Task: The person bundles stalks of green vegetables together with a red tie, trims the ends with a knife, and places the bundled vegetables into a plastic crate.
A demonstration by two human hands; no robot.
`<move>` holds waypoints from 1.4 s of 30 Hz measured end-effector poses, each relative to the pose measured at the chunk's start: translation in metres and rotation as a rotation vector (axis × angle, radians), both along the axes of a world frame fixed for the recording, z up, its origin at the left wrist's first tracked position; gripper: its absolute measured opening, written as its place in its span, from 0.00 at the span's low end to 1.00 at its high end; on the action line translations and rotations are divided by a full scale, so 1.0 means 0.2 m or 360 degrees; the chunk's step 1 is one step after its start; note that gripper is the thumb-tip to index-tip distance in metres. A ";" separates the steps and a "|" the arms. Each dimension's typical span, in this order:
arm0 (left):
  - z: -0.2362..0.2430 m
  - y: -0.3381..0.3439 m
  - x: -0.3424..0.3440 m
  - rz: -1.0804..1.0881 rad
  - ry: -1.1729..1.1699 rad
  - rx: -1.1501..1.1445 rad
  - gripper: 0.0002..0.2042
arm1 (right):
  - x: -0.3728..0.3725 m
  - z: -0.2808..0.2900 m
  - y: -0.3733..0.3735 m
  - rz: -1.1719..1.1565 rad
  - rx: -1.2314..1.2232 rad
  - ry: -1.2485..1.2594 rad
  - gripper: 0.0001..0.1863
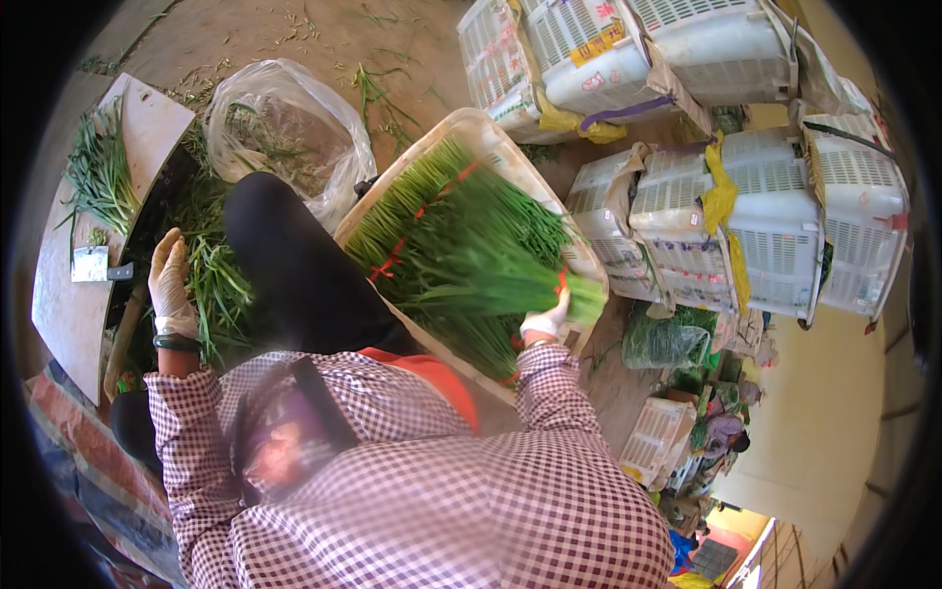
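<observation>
My right hand (547,316), in a pale glove, is closed round one end of a bundle of green chives (481,270), just inside the right side of a white plastic crate (353,218). That bundle is blurred by motion and lies over others; a red tie (562,282) shows near the grip. Rows of chives (407,208) bound with red ties fill the crate. My left hand (169,280), gloved too, is raised with fingers stretched out and nothing in it. It is beside loose green leaves (216,285) and close to a cleaver (96,265) lying on a white board (74,309).
On the board's far part lies a loose bunch of chives (101,167). A clear plastic bag (294,118) of trimmings stands beyond my knee (280,255). Stacked white crates (677,231) rise at the right. Scraps litter the floor (334,29). Another person (724,435) is farther off, lower right.
</observation>
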State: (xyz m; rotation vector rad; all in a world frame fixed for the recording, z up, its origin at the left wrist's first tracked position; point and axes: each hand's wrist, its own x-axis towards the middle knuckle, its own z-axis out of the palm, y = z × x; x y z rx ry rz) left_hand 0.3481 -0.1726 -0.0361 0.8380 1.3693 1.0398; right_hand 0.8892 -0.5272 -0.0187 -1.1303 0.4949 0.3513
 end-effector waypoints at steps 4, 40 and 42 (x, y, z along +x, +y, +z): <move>-0.04 0.00 0.01 -0.0009 -0.0062 0.0003 0.17 | -0.10 -0.20 -0.29 -0.0126 0.0152 0.0161 0.36; -0.11 -0.14 -0.12 -0.0002 -0.0005 0.0198 0.15 | 0.09 -0.13 -0.42 0.2520 -0.3008 -0.0943 0.46; -0.13 -0.14 -0.13 0.0020 0.0011 0.0072 0.15 | 0.11 -0.19 -0.40 0.2495 -0.2964 -0.0774 0.47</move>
